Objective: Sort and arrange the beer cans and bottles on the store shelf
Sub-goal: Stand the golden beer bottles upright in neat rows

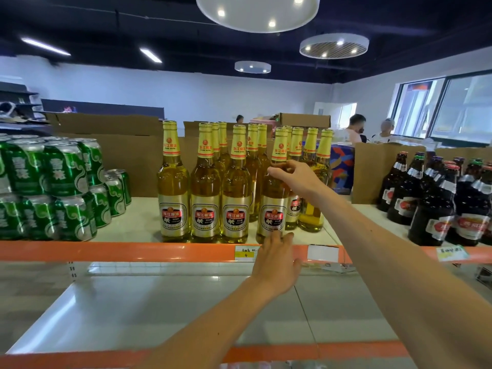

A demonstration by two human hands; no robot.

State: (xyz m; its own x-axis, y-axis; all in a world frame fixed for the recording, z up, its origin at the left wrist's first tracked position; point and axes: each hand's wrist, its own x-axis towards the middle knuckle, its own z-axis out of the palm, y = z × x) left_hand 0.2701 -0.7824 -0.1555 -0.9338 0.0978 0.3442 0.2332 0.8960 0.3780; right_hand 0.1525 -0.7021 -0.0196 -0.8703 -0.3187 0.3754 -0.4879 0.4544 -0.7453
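Largely sorted: your right hand [295,179] grips the golden bottle [271,217] by its neck, your left hand [277,262] touches its base at the shelf [106,251] front edge; green cans [53,182] and dark bottles [431,209] stand grouped

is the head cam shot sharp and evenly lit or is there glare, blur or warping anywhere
Head view: the yellow bottle gripped by the right hand is sharp; the left hand smears slightly at its fingertips; the ceiling lamps and windows blow out white; wide-angle warping tilts the green cans and dark bottles at the side edges.
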